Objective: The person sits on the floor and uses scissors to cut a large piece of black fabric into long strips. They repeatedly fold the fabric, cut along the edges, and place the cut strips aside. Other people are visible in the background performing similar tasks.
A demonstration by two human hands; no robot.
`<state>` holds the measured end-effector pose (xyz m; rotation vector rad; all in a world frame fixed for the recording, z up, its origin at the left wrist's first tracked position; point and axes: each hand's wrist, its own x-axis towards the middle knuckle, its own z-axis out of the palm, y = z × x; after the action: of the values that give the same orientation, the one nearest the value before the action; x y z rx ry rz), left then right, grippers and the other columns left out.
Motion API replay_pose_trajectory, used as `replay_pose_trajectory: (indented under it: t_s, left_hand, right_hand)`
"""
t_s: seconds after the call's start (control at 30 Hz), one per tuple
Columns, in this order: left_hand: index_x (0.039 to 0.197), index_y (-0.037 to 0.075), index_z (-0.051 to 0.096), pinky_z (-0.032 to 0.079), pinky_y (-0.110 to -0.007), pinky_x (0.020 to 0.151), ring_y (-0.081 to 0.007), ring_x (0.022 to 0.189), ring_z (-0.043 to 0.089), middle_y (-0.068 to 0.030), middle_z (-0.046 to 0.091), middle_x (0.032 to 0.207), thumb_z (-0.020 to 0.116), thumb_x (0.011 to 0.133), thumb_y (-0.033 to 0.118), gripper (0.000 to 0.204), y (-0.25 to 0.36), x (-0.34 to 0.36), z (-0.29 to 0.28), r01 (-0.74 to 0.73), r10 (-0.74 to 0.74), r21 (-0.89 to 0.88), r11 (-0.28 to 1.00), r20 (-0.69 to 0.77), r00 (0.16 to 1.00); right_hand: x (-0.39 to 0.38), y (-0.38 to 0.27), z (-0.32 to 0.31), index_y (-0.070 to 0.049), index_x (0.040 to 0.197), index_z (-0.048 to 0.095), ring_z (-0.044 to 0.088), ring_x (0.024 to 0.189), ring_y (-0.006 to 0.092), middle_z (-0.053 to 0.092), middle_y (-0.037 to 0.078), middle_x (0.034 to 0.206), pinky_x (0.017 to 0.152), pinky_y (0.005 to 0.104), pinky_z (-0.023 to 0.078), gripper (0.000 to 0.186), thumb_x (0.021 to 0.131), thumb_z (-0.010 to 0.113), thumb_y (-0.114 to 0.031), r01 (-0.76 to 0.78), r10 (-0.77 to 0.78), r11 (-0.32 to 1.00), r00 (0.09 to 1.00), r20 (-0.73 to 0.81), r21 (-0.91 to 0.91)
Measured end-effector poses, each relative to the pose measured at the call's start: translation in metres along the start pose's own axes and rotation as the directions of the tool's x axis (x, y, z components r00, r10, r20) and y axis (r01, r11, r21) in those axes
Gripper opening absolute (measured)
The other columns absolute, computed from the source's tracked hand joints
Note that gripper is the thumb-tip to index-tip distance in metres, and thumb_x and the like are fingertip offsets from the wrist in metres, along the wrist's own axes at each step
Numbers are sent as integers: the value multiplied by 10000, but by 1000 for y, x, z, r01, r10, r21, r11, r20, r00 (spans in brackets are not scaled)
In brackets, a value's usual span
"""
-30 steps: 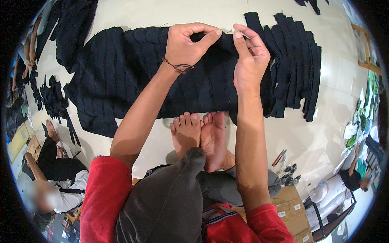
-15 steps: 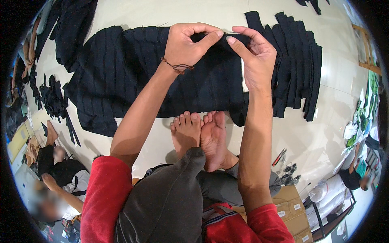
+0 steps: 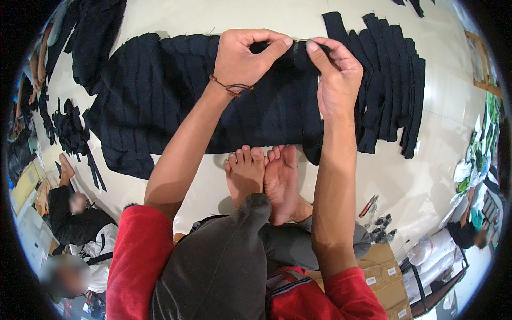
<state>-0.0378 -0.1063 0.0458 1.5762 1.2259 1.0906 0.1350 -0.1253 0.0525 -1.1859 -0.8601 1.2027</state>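
Red short sleeves [image 3: 140, 256] | dark-grey trousers [image 3: 213, 261] | brown cord bracelet [image 3: 233, 86], left wrist | bare feet [image 3: 280, 184]

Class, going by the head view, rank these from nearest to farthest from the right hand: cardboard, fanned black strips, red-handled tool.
1. Fanned black strips, just to the right of the right hand
2. Red-handled tool, lower, slightly right
3. Cardboard, lowest, also slightly right

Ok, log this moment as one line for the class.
left hand: pinching dark cloth at far edge; right hand: at same edge, grip unclear; red-handled tool: on floor, lower right
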Motion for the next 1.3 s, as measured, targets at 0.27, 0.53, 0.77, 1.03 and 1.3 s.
replay_pose_trajectory:
  t_s: [0.27, 0.53, 0.77, 1.03, 1.3]
  left_hand:
    - [904, 63, 786, 544, -245, 716, -120, 760, 708, -62, 757, 838, 754, 864, 204, 149, -7, 0, -1, 5, -4, 23, 1000, -33, 999]
    - [949, 32, 766, 533, -226, 731, -80, 780, 677, -54, 753, 861, 745, 874, 174, 162, 5, 2, -2, -25, 27, 89, 996, -19, 999]
    - [1007, 9, 752, 494, -217, 772, -73, 820, 621, -28, 720, 894, 730, 896, 124, 161, -4, -4, -16, 137, -140, -53, 989, -54, 989]
    - [996, 11, 756, 501, -226, 789, -72, 836, 633, -32, 733, 898, 738, 887, 136, 167, 11, -4, -9, 119, -118, 17, 993, -43, 992]
    - [944, 7, 764, 526, -238, 742, -91, 775, 668, -62, 750, 836, 749, 869, 165, 176, 22, -7, -14, 70, -70, 4, 998, -53, 996]
  right_hand:
    - [-32, -20, -85, 6, 1034, 672, 634, 738, 113, 691, 70, 852, 694, 247, 500, 179, 884, 697, -89, -196, 12, 860, 930, -367, -471]
    - [-125, -12, -155, -18, 903, 716, 552, 658, 87, 660, 40, 729, 651, 255, 457, 141, 875, 720, -156, -273, -32, 652, 922, -386, -707]
    - [-234, -53, -327, 14, 897, 689, 663, 740, 191, 686, 96, 744, 717, 326, 510, 236, 777, 707, -188, -557, -166, 156, 799, -578, -816]
    - [-291, -49, -352, 0, 907, 666, 693, 796, 372, 704, 227, 827, 751, 415, 552, 380, 642, 748, -259, -600, 219, -229, 735, -641, -766]
    - [-281, -20, -343, -18, 1058, 481, 603, 598, 253, 625, 143, 812, 480, 340, 482, 278, 815, 583, -105, -794, 372, 401, 597, -711, -457]
